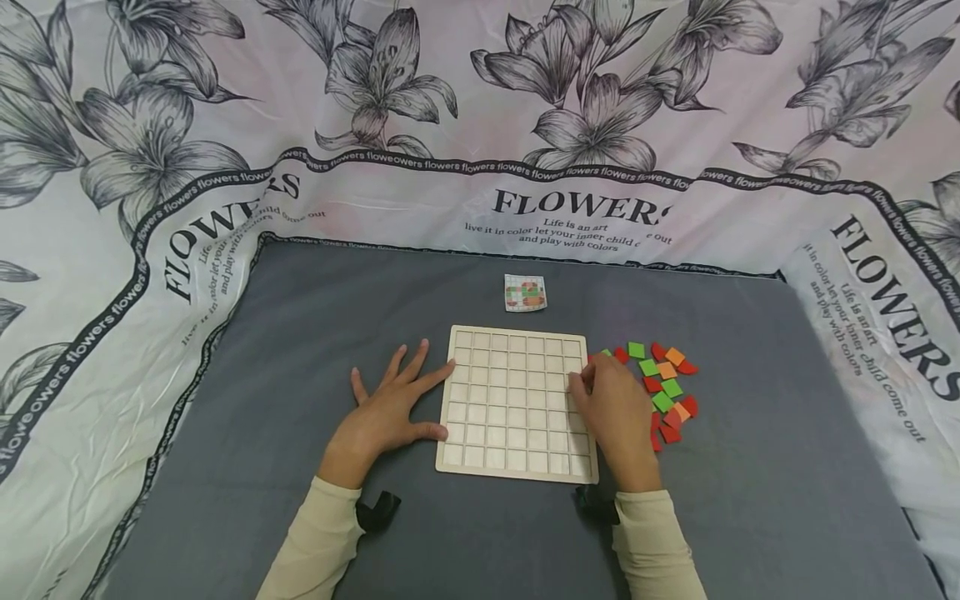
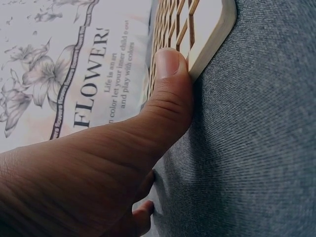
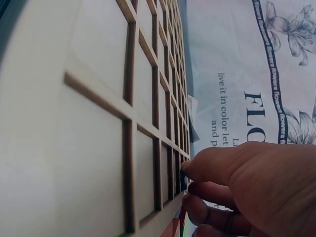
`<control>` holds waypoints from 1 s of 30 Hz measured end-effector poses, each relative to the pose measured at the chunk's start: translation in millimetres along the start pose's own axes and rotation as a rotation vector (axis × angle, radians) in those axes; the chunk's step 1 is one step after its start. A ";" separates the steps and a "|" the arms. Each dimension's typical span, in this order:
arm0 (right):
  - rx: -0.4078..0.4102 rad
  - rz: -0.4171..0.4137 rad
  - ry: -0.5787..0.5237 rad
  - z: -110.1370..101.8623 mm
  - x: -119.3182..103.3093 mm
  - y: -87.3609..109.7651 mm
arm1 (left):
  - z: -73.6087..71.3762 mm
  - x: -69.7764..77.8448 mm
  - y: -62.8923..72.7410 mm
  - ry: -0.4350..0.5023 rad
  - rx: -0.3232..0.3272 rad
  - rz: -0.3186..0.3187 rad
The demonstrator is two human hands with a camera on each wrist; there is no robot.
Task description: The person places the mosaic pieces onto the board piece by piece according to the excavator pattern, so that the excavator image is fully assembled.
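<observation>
A square wooden grid board [image 1: 517, 403] with bare cells lies flat on the grey cloth. My left hand [image 1: 390, 412] is at its left side with fingers spread, index fingertip and thumb touching the rim. In the left wrist view the thumb [image 2: 168, 74] presses on the board's edge [image 2: 212, 47]. At the opposite side, my right hand [image 1: 617, 408] has thumb and curled fingers pinching the board's right rim. The right wrist view has that thumb [image 3: 212, 165] over the edge cells, with the other fingers lower and outside; their contact is partly hidden.
Loose red, green and orange tiles [image 1: 672, 387] lie scattered right of the board, some behind my right hand. A small pattern card [image 1: 525, 293] sits beyond the far edge. Flower-printed cloth [image 1: 585, 212] borders the grey cloth [image 1: 765, 467] at back and sides.
</observation>
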State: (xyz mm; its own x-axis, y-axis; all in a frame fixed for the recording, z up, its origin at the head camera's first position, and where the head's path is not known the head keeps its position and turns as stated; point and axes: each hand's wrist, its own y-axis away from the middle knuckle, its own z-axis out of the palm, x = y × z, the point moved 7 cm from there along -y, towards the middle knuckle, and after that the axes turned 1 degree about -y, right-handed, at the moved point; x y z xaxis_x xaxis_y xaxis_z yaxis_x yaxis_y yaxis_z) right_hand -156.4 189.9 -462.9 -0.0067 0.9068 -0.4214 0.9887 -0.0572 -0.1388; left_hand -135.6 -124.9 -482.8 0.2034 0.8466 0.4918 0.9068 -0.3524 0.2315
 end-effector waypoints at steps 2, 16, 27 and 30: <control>0.010 0.018 -0.003 -0.9 0.9 0.4 | -0.6 0.6 -0.8 -0.001 0.003 0.003; 0.024 0.119 -0.008 3.2 1.7 2.0 | 0.0 0.2 0.4 0.002 0.000 0.002; 0.022 0.128 0.012 1.2 -3.6 3.3 | -0.3 0.9 -0.3 0.013 0.001 0.004; 0.019 0.130 0.008 0.9 -2.5 3.9 | 0.1 1.3 -0.2 0.019 -0.002 0.003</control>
State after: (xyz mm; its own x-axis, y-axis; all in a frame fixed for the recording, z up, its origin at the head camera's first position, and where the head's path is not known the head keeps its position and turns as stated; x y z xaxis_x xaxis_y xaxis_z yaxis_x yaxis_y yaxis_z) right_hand -152.7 187.1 -463.2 0.1224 0.8947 -0.4296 0.9781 -0.1821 -0.1006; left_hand -135.5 -123.7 -482.3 0.1994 0.8376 0.5086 0.9053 -0.3561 0.2316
